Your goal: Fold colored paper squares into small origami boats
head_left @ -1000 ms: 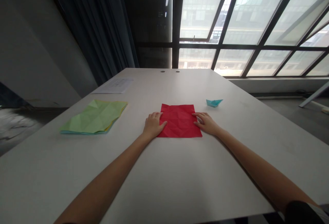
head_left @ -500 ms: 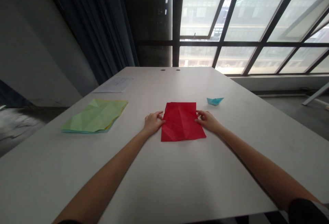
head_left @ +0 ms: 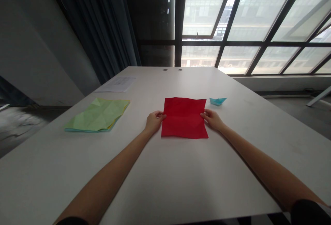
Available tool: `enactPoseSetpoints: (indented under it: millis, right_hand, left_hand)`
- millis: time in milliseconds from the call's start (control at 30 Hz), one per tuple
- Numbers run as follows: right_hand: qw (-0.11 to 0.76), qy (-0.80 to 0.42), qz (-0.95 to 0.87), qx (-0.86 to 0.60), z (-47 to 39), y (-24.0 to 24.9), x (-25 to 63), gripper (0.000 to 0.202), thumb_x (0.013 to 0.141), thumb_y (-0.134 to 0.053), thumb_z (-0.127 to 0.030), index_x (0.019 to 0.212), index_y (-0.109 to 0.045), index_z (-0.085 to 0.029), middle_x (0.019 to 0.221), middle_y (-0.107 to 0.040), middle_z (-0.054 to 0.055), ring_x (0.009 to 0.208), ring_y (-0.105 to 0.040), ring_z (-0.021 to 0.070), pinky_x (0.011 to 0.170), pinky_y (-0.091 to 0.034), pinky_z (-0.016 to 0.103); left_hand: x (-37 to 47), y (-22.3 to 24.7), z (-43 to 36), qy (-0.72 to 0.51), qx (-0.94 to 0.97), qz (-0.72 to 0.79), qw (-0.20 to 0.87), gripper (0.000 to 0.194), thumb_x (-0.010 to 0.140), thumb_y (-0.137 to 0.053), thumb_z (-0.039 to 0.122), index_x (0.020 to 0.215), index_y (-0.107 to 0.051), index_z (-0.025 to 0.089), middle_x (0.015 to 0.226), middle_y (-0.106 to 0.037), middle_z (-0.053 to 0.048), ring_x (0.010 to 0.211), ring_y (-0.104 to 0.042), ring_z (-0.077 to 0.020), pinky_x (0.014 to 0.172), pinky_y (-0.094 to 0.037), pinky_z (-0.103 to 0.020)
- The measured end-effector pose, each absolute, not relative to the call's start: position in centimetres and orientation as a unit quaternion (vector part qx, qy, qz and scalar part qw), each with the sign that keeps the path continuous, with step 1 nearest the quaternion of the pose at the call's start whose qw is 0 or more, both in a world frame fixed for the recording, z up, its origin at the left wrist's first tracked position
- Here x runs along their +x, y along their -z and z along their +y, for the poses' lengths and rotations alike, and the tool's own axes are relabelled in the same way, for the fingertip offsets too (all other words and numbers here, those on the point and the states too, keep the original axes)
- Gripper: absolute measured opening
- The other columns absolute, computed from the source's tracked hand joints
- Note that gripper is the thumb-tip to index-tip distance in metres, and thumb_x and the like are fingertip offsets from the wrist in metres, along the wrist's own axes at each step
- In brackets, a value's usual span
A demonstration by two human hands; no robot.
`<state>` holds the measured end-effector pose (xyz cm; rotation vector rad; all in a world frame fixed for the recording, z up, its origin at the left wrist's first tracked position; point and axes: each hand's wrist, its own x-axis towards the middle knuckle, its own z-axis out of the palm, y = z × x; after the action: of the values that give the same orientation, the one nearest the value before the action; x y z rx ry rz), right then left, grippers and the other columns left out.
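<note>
A creased sheet of red paper (head_left: 184, 123) lies in front of me in the head view, spread between both hands. Its left edge is pinched by my left hand (head_left: 154, 121), thumb against fingers. My right hand (head_left: 212, 119) pinches the opposite edge in the same way. A crease runs across the sheet from side to side at about the height of my fingers, and the upper half looks slightly raised. Just beyond my right hand sits a small blue folded paper boat (head_left: 218, 101).
On the left lies a stack of creased paper sheets (head_left: 97, 115), light green on top with yellow and blue beneath. Behind it is a white printed sheet (head_left: 116, 84). The white table (head_left: 165, 173) reaches back towards windows and a dark curtain (head_left: 103, 21).
The red sheet has opened wider, its right upper edge moving outward, and a sideways crease now shows. My right hand has shifted slightly right; both hands now pinch the edges.
</note>
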<state>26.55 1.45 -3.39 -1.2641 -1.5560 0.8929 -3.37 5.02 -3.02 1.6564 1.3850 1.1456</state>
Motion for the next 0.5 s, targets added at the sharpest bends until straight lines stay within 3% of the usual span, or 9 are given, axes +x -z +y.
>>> enactPoseSetpoints:
  millis: [133,233,333,500]
  right_hand:
    - [0.448,-0.386,-0.648,-0.48,1.11,3.0,26.64,0.038,0.066,-0.065,-0.033,0.1,-0.055,-0.018,0.077,-0.064,0.002,0.071,-0.06,0.0167,0.067,-0.047,0.03]
    - [0.446,-0.365,-0.667,-0.472,1.02,2.83,26.69,0.027,0.069,-0.06,-0.032,0.092,-0.06,-0.017,0.082,-0.065,0.003,0.077,-0.059,0.0179,0.072,-0.046,0.032]
    - [0.44,-0.324,-0.672,-0.5,1.12,2.82,26.85,0.019,0.07,-0.056,-0.029,0.083,-0.063,-0.016,0.078,-0.065,0.004,0.071,-0.058,0.0167,0.067,-0.046,0.03]
    - [0.409,-0.259,-0.693,-0.534,1.05,2.62,27.09,0.02,0.07,-0.054,-0.024,0.084,-0.065,-0.017,0.079,-0.065,0.005,0.065,-0.055,0.0151,0.058,-0.043,0.027]
  left_hand:
    - [-3.53,3.08,5.13,-0.448,0.642,0.525,0.333,0.025,0.065,-0.059,0.035,0.08,-0.064,0.016,0.071,-0.066,-0.003,0.068,-0.059,-0.0159,0.067,-0.044,-0.027]
    - [-3.59,2.9,5.04,-0.439,0.651,0.531,0.319,0.024,0.066,-0.058,0.031,0.084,-0.065,0.017,0.074,-0.067,-0.002,0.072,-0.06,-0.0166,0.07,-0.044,-0.028]
    - [-3.68,2.77,4.9,-0.427,0.68,0.515,0.301,0.02,0.067,-0.055,0.026,0.082,-0.066,0.019,0.077,-0.068,-0.002,0.076,-0.06,-0.017,0.075,-0.043,-0.028]
    - [-3.76,2.93,4.71,-0.395,0.72,0.508,0.259,0.018,0.066,-0.049,0.02,0.067,-0.067,0.02,0.081,-0.068,-0.001,0.083,-0.059,-0.0168,0.081,-0.041,-0.028]
